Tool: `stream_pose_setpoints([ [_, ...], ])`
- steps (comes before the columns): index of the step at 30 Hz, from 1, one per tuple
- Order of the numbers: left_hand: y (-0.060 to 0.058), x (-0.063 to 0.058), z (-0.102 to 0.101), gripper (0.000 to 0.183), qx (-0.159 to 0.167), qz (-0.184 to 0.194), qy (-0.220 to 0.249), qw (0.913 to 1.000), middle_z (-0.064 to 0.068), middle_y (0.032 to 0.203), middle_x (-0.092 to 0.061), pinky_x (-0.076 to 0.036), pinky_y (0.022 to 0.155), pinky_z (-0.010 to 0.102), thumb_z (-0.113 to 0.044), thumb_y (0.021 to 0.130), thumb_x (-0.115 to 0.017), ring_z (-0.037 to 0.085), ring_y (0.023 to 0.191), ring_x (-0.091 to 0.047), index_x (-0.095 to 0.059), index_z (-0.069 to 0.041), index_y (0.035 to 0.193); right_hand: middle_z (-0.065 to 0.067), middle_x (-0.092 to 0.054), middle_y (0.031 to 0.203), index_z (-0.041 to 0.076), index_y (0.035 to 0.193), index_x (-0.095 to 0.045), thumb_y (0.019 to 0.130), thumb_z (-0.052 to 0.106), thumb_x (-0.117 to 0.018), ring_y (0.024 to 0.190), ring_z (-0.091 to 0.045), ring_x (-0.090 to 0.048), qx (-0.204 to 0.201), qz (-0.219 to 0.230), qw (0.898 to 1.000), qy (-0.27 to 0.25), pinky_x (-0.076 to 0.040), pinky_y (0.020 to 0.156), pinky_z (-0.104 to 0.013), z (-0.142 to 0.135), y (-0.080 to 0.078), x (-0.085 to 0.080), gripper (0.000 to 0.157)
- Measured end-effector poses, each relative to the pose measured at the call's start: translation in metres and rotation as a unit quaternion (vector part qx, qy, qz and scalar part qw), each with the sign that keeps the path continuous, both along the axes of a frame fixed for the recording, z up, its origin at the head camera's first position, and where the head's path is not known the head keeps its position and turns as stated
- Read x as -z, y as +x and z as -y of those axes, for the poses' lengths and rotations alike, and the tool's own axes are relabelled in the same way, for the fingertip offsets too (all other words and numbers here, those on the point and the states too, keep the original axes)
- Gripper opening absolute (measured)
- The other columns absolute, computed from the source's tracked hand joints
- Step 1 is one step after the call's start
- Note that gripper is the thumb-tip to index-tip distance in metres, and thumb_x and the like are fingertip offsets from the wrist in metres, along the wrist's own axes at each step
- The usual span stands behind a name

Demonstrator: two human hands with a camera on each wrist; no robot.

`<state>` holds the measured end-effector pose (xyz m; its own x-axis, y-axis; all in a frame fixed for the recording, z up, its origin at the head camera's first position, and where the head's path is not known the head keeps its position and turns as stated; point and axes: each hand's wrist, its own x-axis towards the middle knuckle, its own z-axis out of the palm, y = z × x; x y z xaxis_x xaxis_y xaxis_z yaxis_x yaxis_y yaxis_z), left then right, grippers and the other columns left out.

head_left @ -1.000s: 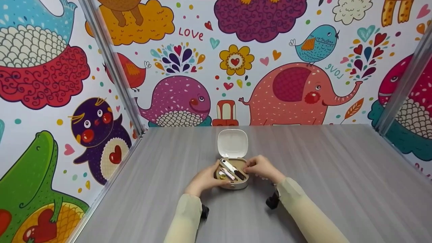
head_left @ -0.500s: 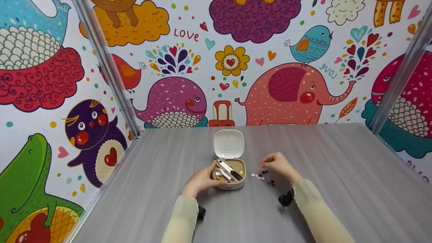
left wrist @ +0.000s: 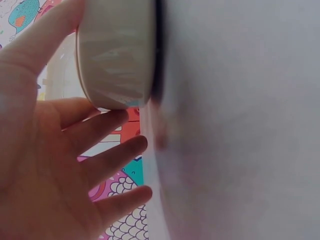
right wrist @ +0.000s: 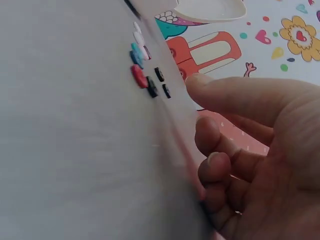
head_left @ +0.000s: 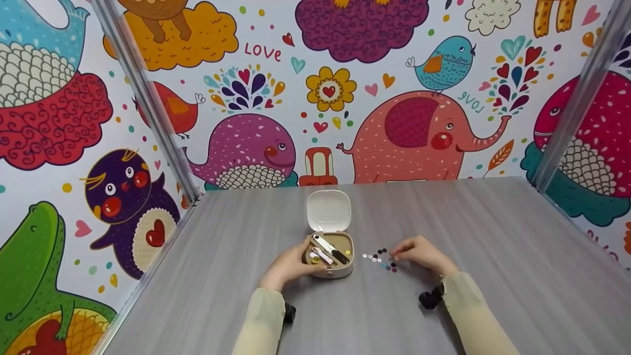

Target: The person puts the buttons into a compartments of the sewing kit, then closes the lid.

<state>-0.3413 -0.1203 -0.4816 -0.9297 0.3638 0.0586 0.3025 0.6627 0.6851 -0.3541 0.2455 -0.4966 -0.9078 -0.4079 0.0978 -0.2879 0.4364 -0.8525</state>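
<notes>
A small white box (head_left: 341, 272) stands on the table with its lid (head_left: 329, 211) raised. My left hand (head_left: 288, 266) holds its left side, thumb at the front; in the left wrist view the thumb and a few fingers touch the box wall (left wrist: 117, 55), the other fingers spread. Inside lie a white and black tool (head_left: 330, 248), a pinkish-white stick-like piece (head_left: 323, 255) and a yellow button (head_left: 348, 252). My right hand (head_left: 419, 254) hovers beside several loose buttons (head_left: 384, 265), including a red button (right wrist: 139, 76). Its fingers are loosely bent, nothing visible between them.
The grey table (head_left: 236, 236) meets a cartoon-printed back wall (head_left: 266, 148). Metal posts (head_left: 148, 103) rise at the left and right corners. Black wrist cameras (head_left: 431, 298) sit under both sleeves.
My right hand has left the box and moved right to the loose buttons. The yellow button is now visible in the box. The left hand keeps its hold; the head view has shifted slightly.
</notes>
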Motion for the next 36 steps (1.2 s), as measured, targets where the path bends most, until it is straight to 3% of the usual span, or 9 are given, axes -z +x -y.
stream_pose_setpoints([
  [8, 0.0003, -0.0013, -0.0014, 0.104, -0.004, 0.013, 0.002, 0.9999, 0.023, 0.147, -0.040, -0.035, 0.106, 0.052, -0.048, 0.074, -0.081, 0.039, 0.131, -0.042, -0.029, -0.003, 0.151, -0.011, -0.073, 0.095, -0.002, 0.098, -0.076, 0.081, 0.006, -0.073, 0.089, -0.011, -0.063, 0.005, 0.015, 1.000, 0.007, -0.048, 0.075, -0.019, 0.0004, 0.0045, 0.0042, 0.018],
  [14, -0.0006, -0.0031, -0.0017, 0.103, 0.001, 0.002, -0.005, 1.0000, 0.024, 0.148, -0.038, -0.034, 0.107, 0.051, -0.049, 0.075, -0.080, 0.040, 0.132, -0.041, -0.029, -0.001, 0.151, -0.010, -0.074, 0.093, -0.001, 0.096, -0.076, 0.081, 0.006, -0.073, 0.087, -0.011, -0.063, 0.009, 0.009, 1.000, 0.008, -0.049, 0.073, -0.020, 0.0021, 0.0047, 0.0045, 0.018],
  [27, 0.0035, 0.0034, 0.0014, 0.104, -0.003, 0.014, -0.004, 0.9999, 0.024, 0.148, -0.037, -0.034, 0.107, 0.051, -0.049, 0.074, -0.080, 0.040, 0.132, -0.040, -0.028, -0.001, 0.151, -0.012, -0.073, 0.091, -0.001, 0.096, -0.077, 0.082, 0.006, -0.074, 0.084, -0.012, -0.064, 0.013, 0.015, 1.000, 0.009, -0.048, 0.068, -0.019, 0.0068, 0.0072, 0.0108, 0.017],
  [36, 0.0025, -0.0032, 0.0010, 0.103, -0.003, 0.015, -0.016, 0.9998, 0.023, 0.149, -0.037, -0.034, 0.107, 0.051, -0.051, 0.076, -0.078, 0.040, 0.133, -0.039, -0.028, -0.003, 0.152, -0.013, -0.073, 0.093, -0.002, 0.095, -0.077, 0.082, 0.005, -0.074, 0.088, -0.014, -0.065, -0.001, 0.007, 1.000, 0.008, -0.050, 0.071, -0.019, 0.0037, 0.0047, 0.0073, 0.015],
])
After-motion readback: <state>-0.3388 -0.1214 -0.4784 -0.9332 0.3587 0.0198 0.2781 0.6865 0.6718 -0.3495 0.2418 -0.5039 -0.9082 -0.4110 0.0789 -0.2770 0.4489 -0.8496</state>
